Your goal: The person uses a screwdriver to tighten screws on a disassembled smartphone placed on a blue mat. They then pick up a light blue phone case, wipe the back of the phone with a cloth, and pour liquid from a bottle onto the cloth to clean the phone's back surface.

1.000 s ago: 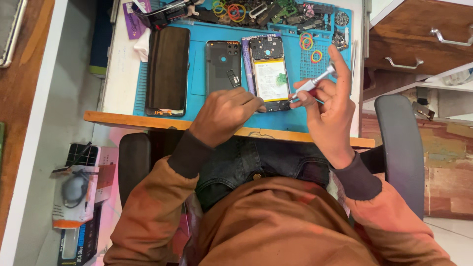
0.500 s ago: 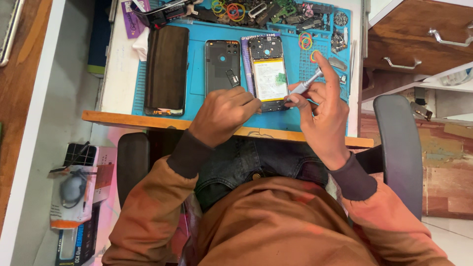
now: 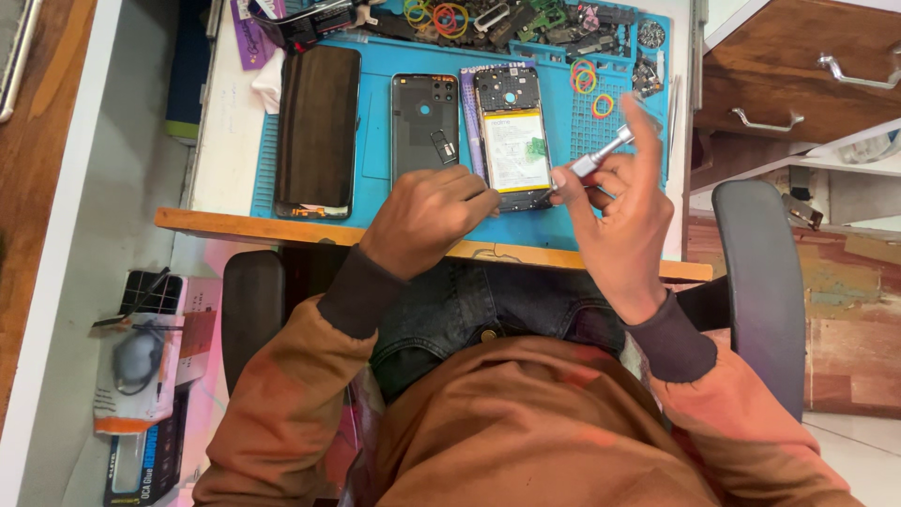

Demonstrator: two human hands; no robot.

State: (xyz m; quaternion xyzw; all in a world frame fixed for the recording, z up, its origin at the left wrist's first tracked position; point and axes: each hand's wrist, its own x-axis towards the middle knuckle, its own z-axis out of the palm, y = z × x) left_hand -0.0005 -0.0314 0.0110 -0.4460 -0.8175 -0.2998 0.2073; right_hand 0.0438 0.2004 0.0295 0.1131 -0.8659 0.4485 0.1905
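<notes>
Two hands over opened phone (image 3: 512, 136), right hand (image 3: 615, 221) gripping silver screwdriver (image 3: 601, 158), orange-white package (image 3: 136, 371) lower left

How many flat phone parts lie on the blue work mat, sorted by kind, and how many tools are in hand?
Black phone screen panel: 1
Dark grey phone back cover with camera cut-outs: 1
Opened phone body with white battery: 1, steadied by the left hand
Slim silver metal screwdriver: 1, in the right hand
Total: 4, over the blue work mat
</notes>
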